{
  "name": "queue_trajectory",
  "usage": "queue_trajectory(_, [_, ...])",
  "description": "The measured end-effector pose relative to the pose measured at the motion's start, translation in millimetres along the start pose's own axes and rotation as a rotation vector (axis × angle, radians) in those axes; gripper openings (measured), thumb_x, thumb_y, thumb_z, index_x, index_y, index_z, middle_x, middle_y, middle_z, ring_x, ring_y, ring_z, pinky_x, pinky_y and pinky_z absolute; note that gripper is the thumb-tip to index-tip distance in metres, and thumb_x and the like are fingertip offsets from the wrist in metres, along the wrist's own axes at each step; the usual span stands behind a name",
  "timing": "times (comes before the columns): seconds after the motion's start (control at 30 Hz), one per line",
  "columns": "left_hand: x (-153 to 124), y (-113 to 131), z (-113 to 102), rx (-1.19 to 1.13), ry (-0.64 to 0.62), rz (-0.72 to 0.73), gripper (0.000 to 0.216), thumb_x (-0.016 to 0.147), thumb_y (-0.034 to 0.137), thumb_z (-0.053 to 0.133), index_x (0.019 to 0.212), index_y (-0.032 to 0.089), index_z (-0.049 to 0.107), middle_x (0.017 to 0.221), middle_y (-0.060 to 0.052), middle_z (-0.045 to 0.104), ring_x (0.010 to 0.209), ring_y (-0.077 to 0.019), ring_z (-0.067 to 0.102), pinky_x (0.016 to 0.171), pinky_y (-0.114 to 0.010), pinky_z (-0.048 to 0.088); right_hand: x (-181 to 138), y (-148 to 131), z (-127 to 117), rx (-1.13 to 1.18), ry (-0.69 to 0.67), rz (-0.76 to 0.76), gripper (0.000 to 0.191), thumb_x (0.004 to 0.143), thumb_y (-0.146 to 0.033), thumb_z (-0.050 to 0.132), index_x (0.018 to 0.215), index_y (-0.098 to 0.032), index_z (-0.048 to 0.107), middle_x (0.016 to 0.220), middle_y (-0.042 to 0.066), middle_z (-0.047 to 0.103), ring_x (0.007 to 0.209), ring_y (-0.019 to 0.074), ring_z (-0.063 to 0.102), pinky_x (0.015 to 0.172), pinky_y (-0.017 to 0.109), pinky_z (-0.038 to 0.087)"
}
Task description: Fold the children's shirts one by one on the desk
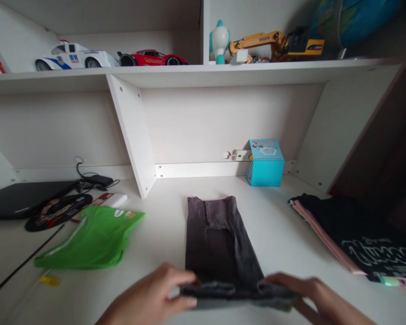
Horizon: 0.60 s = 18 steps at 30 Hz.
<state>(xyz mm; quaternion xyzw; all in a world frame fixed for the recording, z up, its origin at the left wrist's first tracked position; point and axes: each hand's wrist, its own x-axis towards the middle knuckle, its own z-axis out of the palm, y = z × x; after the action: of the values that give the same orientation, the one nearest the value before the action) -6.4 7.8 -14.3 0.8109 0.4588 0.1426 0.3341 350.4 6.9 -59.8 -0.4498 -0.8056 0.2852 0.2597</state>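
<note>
Dark grey trousers (209, 253) lie lengthwise on the white desk, their upper part flat and pointing away from me. The near end is lifted off the desk and folded over, with its edge toward me. My left hand (159, 289) pinches the left corner of that raised edge between thumb and fingers. At the opposite corner, my right hand (311, 293) grips the cloth, fingers on top and the rest partly behind it. Both hands look slightly blurred.
A green folded garment (98, 239) lies at left, near a black laptop (27, 198), a round black disc (57, 212) and cables. Folded dark clothes (355, 234) are stacked at right. A turquoise desk calendar (266, 171) stands behind; toy vehicles (152, 58) line the shelf above.
</note>
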Motion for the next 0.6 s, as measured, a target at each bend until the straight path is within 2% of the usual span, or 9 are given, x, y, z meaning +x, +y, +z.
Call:
queue_trajectory(0.07, [41.2,3.5,-26.3,-0.25,0.029,-0.002,0.036,0.079,0.045,0.054,0.101,0.017,0.062,0.092,-0.004,0.066,0.083,-0.0178,0.058,0.069,-0.024,0.044,41.4,-1.1,-23.4,0.082,0.144,0.129,0.035,0.081,-0.045,0.051,0.109,-0.028,0.062,0.102,0.005,0.066,0.089,0.025,0.061,0.072,0.032,0.051])
queue_trajectory(0.13, [94.6,-6.6,-43.8,-0.462,0.113,0.063,0.036,0.077,0.041,0.057,0.098,0.012,0.061,0.091,-0.005,0.066,0.084,-0.0177,0.057,0.073,-0.026,0.043,95.6,4.9,-36.1,0.206,0.158,0.172,0.029,0.079,-0.042,0.054,0.096,-0.02,0.062,0.082,0.004,0.066,0.075,0.0194,0.06,0.062,0.027,0.049])
queue_trajectory(0.17, [121.3,-16.3,-48.6,-0.518,0.182,0.039,0.034,0.075,0.039,0.06,0.094,0.012,0.062,0.088,-0.005,0.065,0.081,-0.0167,0.057,0.072,-0.025,0.042,123.5,10.5,-37.2,0.26,0.173,0.212,0.023,0.078,-0.038,0.055,0.09,-0.019,0.06,0.073,0.001,0.063,0.069,0.0161,0.059,0.057,0.024,0.046])
queue_trajectory(0.23, [166.2,-40.7,-51.5,-0.613,0.234,-0.134,0.028,0.068,0.036,0.065,0.084,0.012,0.061,0.077,-0.002,0.064,0.07,-0.0143,0.057,0.065,-0.024,0.042,173.0,24.9,-30.1,0.276,0.192,0.277,0.017,0.08,-0.029,0.053,0.09,-0.016,0.057,0.064,-0.002,0.059,0.059,0.0121,0.056,0.049,0.021,0.042])
queue_trajectory(0.3, [193.4,-65.0,-49.6,-0.68,0.228,-0.262,0.029,0.062,0.035,0.069,0.079,0.013,0.06,0.069,-0.001,0.062,0.063,-0.0135,0.056,0.06,-0.025,0.041,208.5,41.1,-16.2,0.259,0.191,0.341,0.012,0.081,-0.023,0.053,0.088,-0.014,0.056,0.062,-0.003,0.057,0.054,0.0097,0.054,0.046,0.019,0.041])
queue_trajectory(0.37, [203.1,-83.7,-48.8,-0.708,0.201,-0.306,0.032,0.058,0.035,0.071,0.078,0.014,0.059,0.068,-0.001,0.062,0.062,-0.0143,0.058,0.059,-0.026,0.042,229.6,55.7,-4.1,0.229,0.186,0.382,0.011,0.083,-0.023,0.055,0.085,-0.012,0.056,0.065,-0.003,0.057,0.054,0.0082,0.054,0.048,0.02,0.043])
queue_trajectory(0.47, [199.5,-99.5,-55.9,-0.721,0.177,-0.267,0.039,0.059,0.039,0.07,0.088,0.016,0.058,0.08,-0.003,0.066,0.071,-0.0164,0.062,0.065,-0.027,0.045,245.4,71.0,0.2,0.163,0.201,0.381,0.015,0.087,-0.027,0.054,0.089,-0.012,0.057,0.077,-0.001,0.059,0.062,0.0086,0.056,0.056,0.023,0.048])
queue_trajectory(0.53, [196.9,-106.0,-63.1,-0.555,0.233,-0.24,0.035,0.068,0.04,0.061,0.094,0.017,0.056,0.085,-0.003,0.066,0.077,-0.0163,0.062,0.068,-0.027,0.045,252.1,77.2,-2.8,0.099,0.222,0.366,0.017,0.087,-0.028,0.054,0.094,-0.013,0.057,0.085,0.0,0.06,0.07,0.0107,0.058,0.062,0.027,0.05])
queue_trajectory(0.6, [199.1,-112.3,-66.8,-0.276,0.317,-0.251,0.023,0.072,0.035,0.056,0.086,0.017,0.057,0.08,-0.003,0.065,0.077,-0.0174,0.061,0.068,-0.027,0.044,257.4,81.7,-3.9,0.009,0.241,0.36,0.018,0.086,-0.029,0.055,0.094,-0.013,0.058,0.09,0.002,0.06,0.079,0.0134,0.058,0.07,0.031,0.05])
